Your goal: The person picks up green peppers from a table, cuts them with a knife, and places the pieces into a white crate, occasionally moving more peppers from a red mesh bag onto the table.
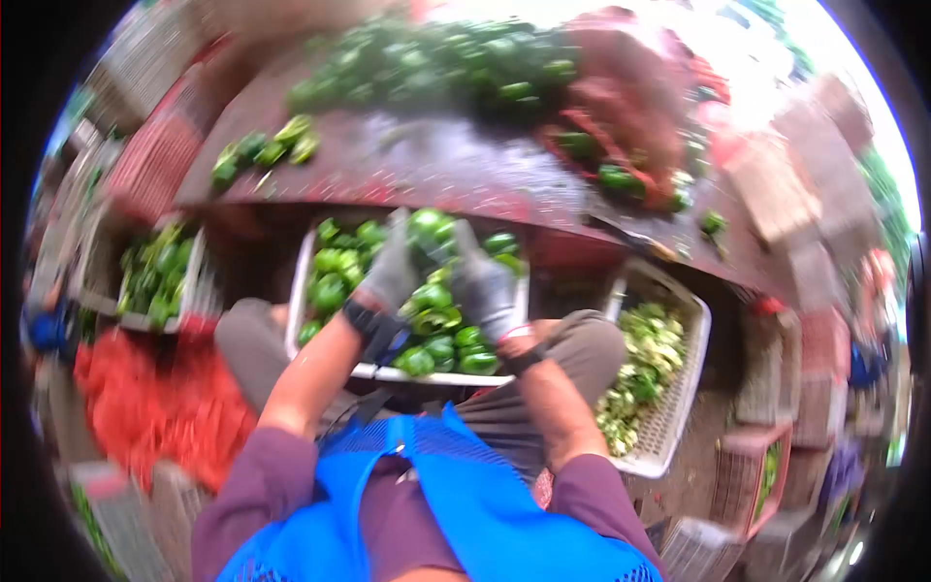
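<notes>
Gloves of grey knitted fabric cover both hands. The left hand (388, 276) and the right hand (485, 289) are raised side by side, fingers upward. They press a glossy green bell pepper (431, 229) between them, each hand cupped against one flank of it; motion blur hides the single fingers. Directly beneath the hands sits a white plastic crate (446, 378) filled with more green peppers, resting across the person's knees. Beyond the fingertips stretches a dark red wet tabletop (436, 165). It carries a heap of green peppers (436, 63) at its far side and a small cluster of lighter peppers (267, 150) off to the left hand's side. Outward of the right hand stands a white slatted basket (693, 339) holding pale yellow-green peppers. Outward of the left hand lie red mesh sacks (145, 407) and a second crate of green peppers (155, 272).
</notes>
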Demonstrator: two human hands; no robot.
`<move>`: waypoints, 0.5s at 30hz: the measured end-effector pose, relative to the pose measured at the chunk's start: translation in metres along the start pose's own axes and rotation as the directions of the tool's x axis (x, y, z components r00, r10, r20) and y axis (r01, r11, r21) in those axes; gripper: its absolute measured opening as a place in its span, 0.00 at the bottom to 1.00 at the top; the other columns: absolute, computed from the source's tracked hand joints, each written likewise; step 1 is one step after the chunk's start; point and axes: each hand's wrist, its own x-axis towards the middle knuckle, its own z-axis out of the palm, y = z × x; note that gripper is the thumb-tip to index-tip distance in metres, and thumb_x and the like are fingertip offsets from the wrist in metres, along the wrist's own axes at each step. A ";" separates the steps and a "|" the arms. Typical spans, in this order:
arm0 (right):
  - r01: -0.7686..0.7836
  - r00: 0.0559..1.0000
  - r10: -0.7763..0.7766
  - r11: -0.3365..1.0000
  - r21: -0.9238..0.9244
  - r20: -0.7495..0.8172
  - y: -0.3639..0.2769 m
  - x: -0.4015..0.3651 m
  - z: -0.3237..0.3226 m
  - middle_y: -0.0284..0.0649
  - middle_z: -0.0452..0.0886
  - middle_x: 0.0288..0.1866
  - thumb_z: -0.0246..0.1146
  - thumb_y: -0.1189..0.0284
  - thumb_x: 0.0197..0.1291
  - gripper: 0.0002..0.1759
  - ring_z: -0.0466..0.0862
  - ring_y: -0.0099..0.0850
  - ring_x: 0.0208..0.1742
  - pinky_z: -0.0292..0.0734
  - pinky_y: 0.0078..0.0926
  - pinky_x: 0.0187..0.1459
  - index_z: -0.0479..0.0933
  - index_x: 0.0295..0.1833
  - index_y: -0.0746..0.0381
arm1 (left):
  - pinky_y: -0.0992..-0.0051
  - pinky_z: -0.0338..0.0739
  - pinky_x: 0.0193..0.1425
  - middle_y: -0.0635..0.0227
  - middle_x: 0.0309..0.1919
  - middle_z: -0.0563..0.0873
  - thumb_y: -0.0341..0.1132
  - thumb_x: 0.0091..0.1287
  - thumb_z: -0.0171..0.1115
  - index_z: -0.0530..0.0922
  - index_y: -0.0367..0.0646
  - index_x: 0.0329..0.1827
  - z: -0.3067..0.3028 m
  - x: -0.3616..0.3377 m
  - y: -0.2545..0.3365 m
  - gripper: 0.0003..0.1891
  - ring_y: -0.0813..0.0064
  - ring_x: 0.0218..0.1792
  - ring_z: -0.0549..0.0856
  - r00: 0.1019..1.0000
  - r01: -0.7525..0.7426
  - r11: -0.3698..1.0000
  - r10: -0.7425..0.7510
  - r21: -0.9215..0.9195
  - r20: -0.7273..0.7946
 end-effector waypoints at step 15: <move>-0.146 0.989 0.144 0.985 0.089 0.026 -0.027 -0.063 0.015 0.48 0.82 0.37 0.66 0.72 0.55 0.49 0.84 0.46 0.34 0.78 0.40 0.35 0.50 0.80 0.66 | 0.64 0.82 0.53 0.67 0.58 0.85 0.70 0.71 0.45 0.78 0.52 0.64 -0.035 -0.038 -0.054 0.35 0.65 0.53 0.86 0.978 0.028 0.989 0.003 0.145 -0.207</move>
